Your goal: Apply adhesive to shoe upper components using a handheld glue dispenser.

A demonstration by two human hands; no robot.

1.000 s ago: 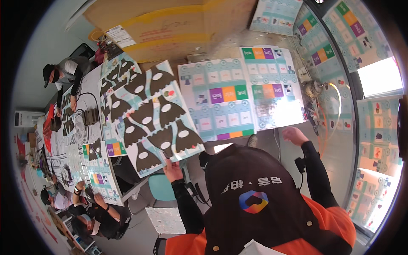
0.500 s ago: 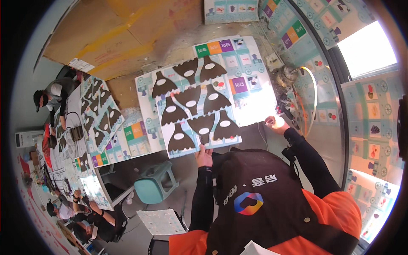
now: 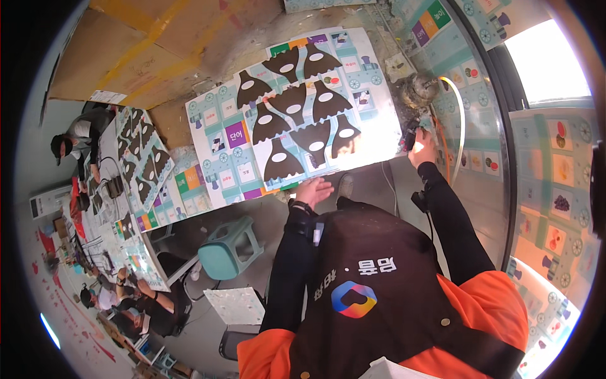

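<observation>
pale teal printed sheet point(image 3: 252, 145) with black shapes, teal stool point(image 3: 228, 251)

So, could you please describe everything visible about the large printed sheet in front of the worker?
The printed sheet is a big pale card-like board lying flat, tilted in view. It carries a grid of coloured squares and small pictures, with nine black bell-shaped pieces with white ovals on top. The left hand touches its near edge; the right hand is at its right corner.

The floor point(image 3: 208, 316) is grey and dusty, with a small teal stool point(image 3: 230, 247) standing on it. A bright window point(image 3: 543, 57) on the right lets in strong white light. Big brown cardboard sheets point(image 3: 164, 44) lie at the top, and a long table point(image 3: 136, 208) with people around it stands at the left.
</observation>
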